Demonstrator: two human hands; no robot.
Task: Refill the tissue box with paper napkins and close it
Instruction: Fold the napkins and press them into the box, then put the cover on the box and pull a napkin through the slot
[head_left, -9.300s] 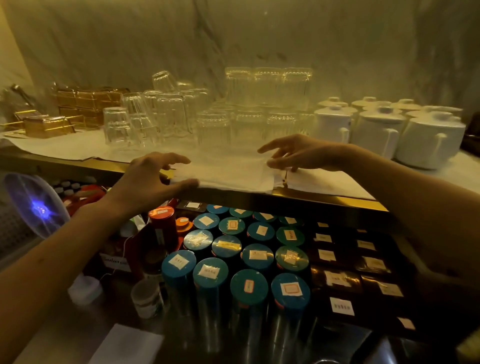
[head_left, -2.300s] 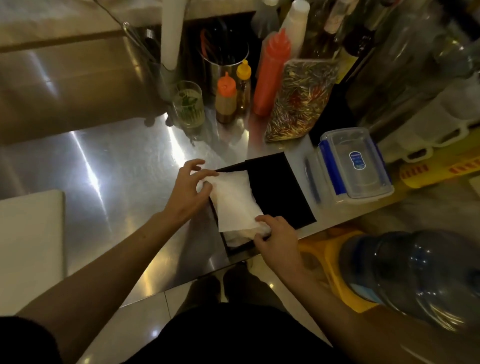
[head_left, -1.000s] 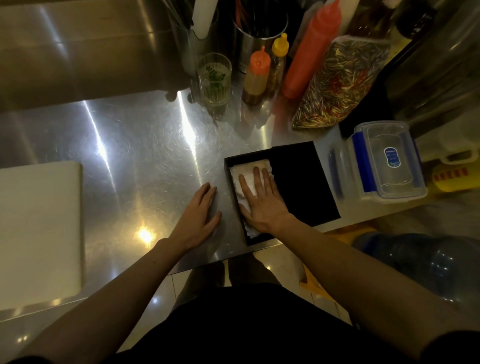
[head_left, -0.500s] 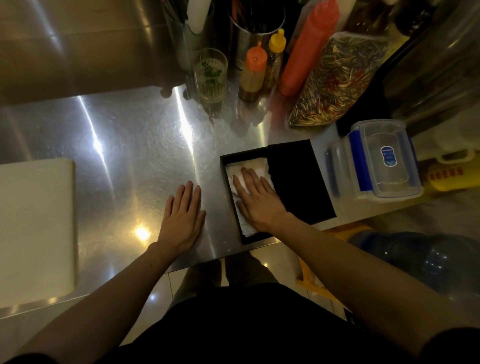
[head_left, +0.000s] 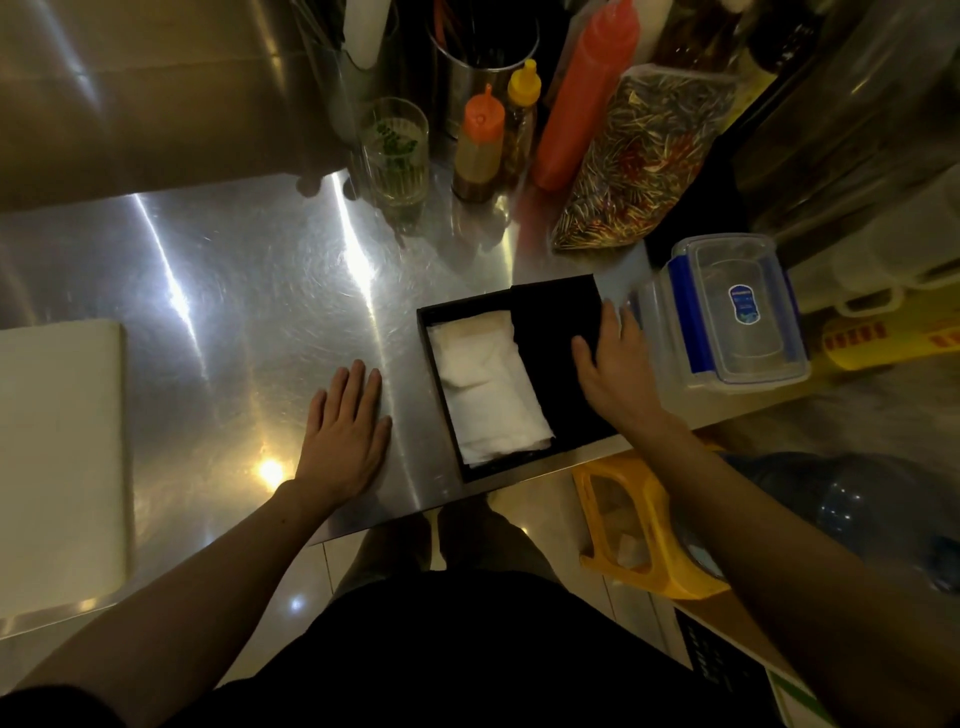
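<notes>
Black tissue box (head_left: 441, 364) at near edge of steel counter (head_left: 218, 291), toward its right end, near end flush with or slightly past the rim. Open. Long axis running from near edge toward back of counter, far end tilted a little leftward. Left half of box exposed, holding white paper napkins (head_left: 485, 382); stack lying flat, long axis parallel to box walls, far end against far wall, near end just short of near wall. Top sheet slightly rumpled. Right half covered by black lid (head_left: 550, 353), flat, long axis same as box.

Left hand (head_left: 345, 431) flat on counter, palm down, just left of box, not touching it. Fingers straight, together, pointing toward back of counter. Gripping nothing.

Right hand (head_left: 615, 374) on right portion of lid, palm down, fingers spread and relaxed, tips at lid's far right edge next to clear plastic container (head_left: 737, 312). Whether tips hook over lid edge: cannot tell. No closed grip seen.

Other items:
- Clear container with blue clips, lidded, at right end of counter, just beside box.
- White board (head_left: 57, 457) at left end of counter, well apart from box.
- Along back of counter: glass with green sprig (head_left: 395, 150), 2 small bottles with orange (head_left: 480, 148) and yellow (head_left: 522, 119) caps, tall red squeeze bottle (head_left: 587, 98), bag of mixed dried pieces (head_left: 639, 161).
- Yellow stool (head_left: 644, 530) on floor below near edge.
</notes>
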